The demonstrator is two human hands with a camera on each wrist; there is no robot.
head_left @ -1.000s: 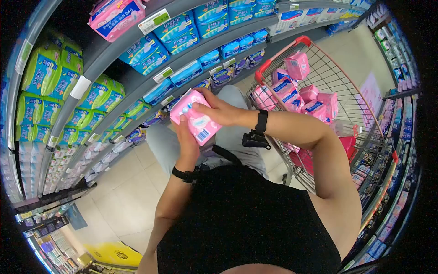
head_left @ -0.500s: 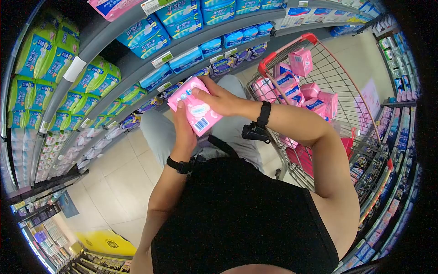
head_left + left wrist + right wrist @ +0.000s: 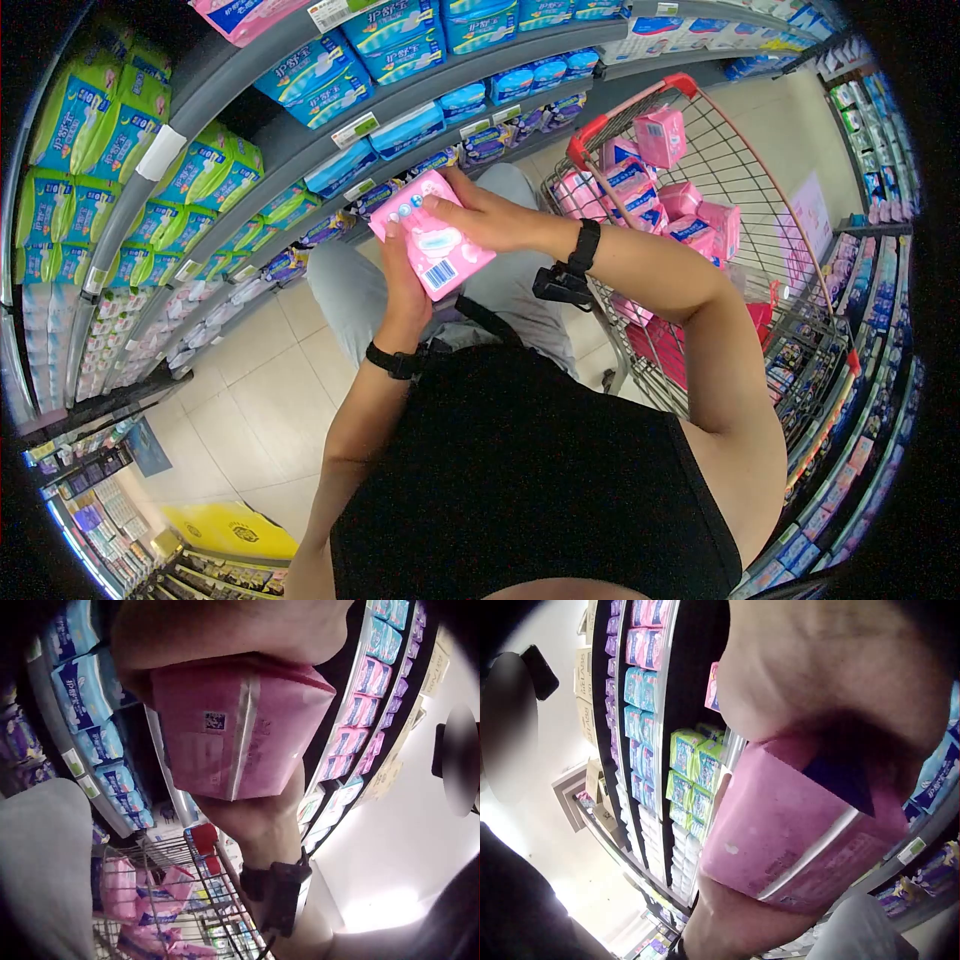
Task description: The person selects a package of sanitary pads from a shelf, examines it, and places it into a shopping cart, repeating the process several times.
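Note:
Both hands hold one pink pack of sanitary pads [image 3: 437, 240] in front of the lap, its barcoded face up in the head view. My left hand [image 3: 405, 283] grips its left side, thumb on the printed face. From the right side my right hand [image 3: 487, 217] grips it, thumb pressed on the same face. In the left wrist view a sealed end of the pack [image 3: 240, 731] shows a white seam and a small square code. The right wrist view has the pack's other end [image 3: 795, 825], with a folded seam and a dark blue patch.
A shopping cart [image 3: 700, 93] with several pink packs [image 3: 660, 138] stands at the right. Shelves [image 3: 440, 88] of blue packs [image 3: 395, 45] and green packs [image 3: 100, 130] curve along the front and left. Bent knees in grey trousers [image 3: 340, 285] are under the hands, over a tiled floor [image 3: 260, 420].
The head view has tilted slightly, so the shelves sit a little higher and farther left. Both hands keep their hold on the pack, which has barely shifted.

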